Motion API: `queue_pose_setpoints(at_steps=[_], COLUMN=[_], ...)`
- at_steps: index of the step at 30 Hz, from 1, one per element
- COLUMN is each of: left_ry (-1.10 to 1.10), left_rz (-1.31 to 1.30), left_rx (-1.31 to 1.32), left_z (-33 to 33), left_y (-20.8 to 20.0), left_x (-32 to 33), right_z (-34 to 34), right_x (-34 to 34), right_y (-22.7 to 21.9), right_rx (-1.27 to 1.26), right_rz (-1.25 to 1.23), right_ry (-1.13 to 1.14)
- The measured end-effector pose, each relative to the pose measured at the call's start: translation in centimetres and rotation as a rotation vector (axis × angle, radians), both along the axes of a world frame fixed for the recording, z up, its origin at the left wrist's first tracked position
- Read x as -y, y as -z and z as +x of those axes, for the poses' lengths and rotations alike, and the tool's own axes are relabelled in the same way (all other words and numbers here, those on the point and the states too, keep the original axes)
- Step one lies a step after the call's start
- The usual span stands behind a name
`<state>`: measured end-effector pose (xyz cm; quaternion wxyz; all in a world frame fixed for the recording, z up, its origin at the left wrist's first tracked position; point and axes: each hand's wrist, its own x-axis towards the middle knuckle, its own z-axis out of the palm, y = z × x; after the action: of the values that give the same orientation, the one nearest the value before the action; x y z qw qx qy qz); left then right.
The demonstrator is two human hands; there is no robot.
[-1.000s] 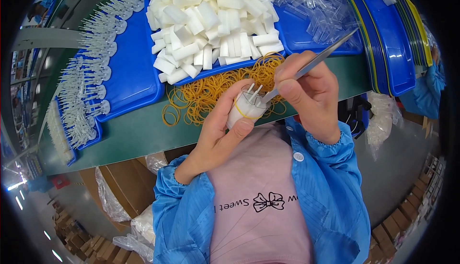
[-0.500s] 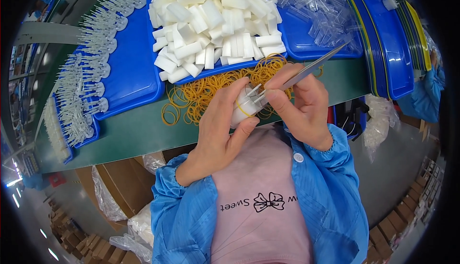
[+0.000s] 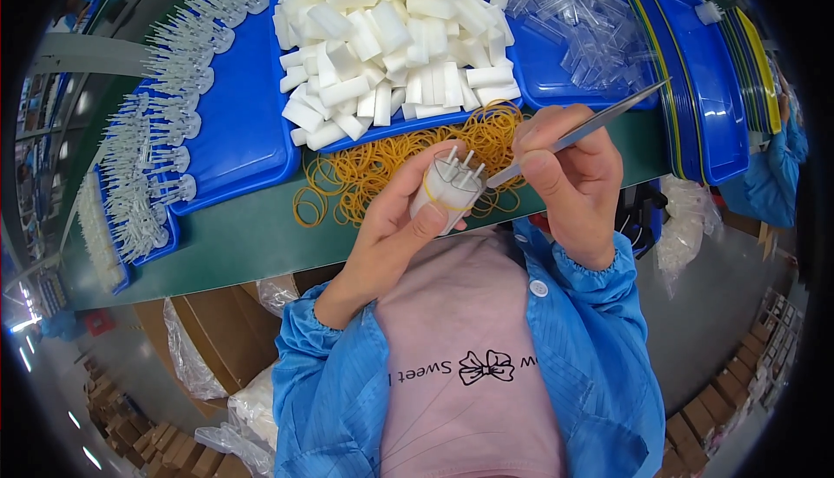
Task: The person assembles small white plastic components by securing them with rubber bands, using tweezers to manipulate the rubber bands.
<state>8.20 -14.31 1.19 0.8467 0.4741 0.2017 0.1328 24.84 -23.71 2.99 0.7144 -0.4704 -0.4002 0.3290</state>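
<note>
My left hand (image 3: 382, 243) is wrapped round a white foam block with a clear plastic cover (image 3: 450, 187). Several thin white pins stick up from its top, and a yellow rubber band circles it. In my right hand (image 3: 578, 178) a pair of metal tweezers (image 3: 599, 120) is pinched between thumb and fingers. Its tips point down-left, close beside the top edge of the block; whether they touch it I cannot tell. Just beyond my hands lies a loose heap of yellow rubber bands (image 3: 356, 184) on the green table (image 3: 261, 248).
Behind the bands, white foam blocks (image 3: 382, 39) are heaped on a blue tray. At left, a blue tray (image 3: 239, 122) has rows of pronged clear pieces (image 3: 156, 131) along its edge. Clear plastic parts (image 3: 591, 39) fill the right tray; stacked trays (image 3: 695, 70) stand farther right.
My right hand and the tweezers have drawn back to the right, away from the pins. The block in my left hand has tipped so that its pins now show plainly.
</note>
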Motion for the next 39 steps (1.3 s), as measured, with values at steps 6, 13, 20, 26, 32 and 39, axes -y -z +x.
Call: queue_pose_setpoints(at_steps=[6, 13, 20, 26, 32, 39], left_ry=[0.002, 0.073, 0.151, 0.19, 0.166, 0.171], left_rz=[-0.092, -0.229, -0.285, -0.391, -0.346, -0.172], left_rx=[-0.008, 0.067, 0.15, 0.115, 0.078, 0.023], left_z=[0.5, 0.4, 0.4, 0.5, 0.8, 0.5], left_y=[0.2, 0.2, 1.1, 2.3, 0.9, 0.5], left_x=[0.0, -0.4, -0.5, -0.2, 0.0, 0.1], right_z=[0.2, 0.1, -0.3, 0.9, 0.4, 0.8], right_x=[-0.2, -0.4, -0.5, -0.6, -0.3, -0.4], right_y=[-0.2, -0.2, -0.3, 0.5, -0.7, 0.0], right_rx=[0.021, 0.05, 0.158, 0.075, -0.064, 0.417], right_rz=[-0.065, -0.104, -0.085, -0.002, -0.148, -0.077], right_ry=[-0.055, -0.115, -0.104, -0.078, -0.205, -0.086])
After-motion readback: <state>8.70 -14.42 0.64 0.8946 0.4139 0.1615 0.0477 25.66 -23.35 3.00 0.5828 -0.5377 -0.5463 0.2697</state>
